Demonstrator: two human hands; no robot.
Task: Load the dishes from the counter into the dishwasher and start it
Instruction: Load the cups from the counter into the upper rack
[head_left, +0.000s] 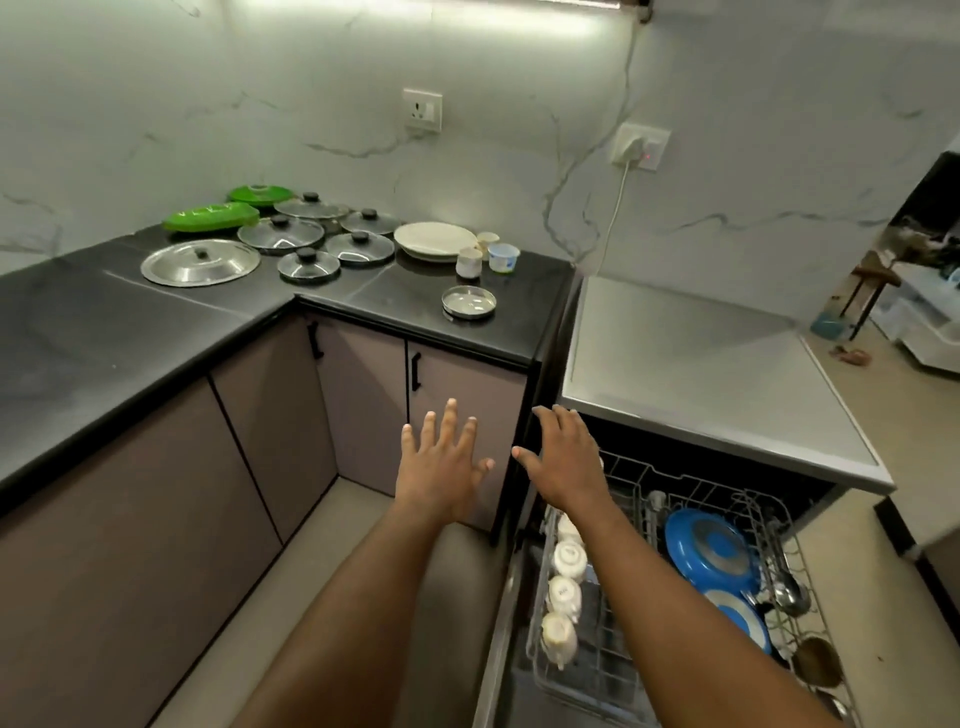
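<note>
On the black table (104, 322) over at the far left there's a whole pile waiting to go in: a big steel lid (200, 262), a bunch of glass lids (281, 234), green plates (210, 217), white plates (434, 240), two cups (469, 261) and a small steel plate (468, 301) nearest the table's right edge.

The dishwasher rack (644, 480) is pulled out at the near right. It's got white cups (569, 558) in a row down its left side and a blue pan (706, 551) on the right.

Looks to me like the next move is a reach back to the table. I'd grab the small steel plate first since it's closest to the dishwasher, then the white plates, and stand them on edge in the free middle of the rack.

Both hands are wide open and hold nothing. The left hand (441, 462) hangs in front of the cabinet doors. The right hand (563, 462) is over the rack's far left corner, and I can't tell if it touches anything.
</note>
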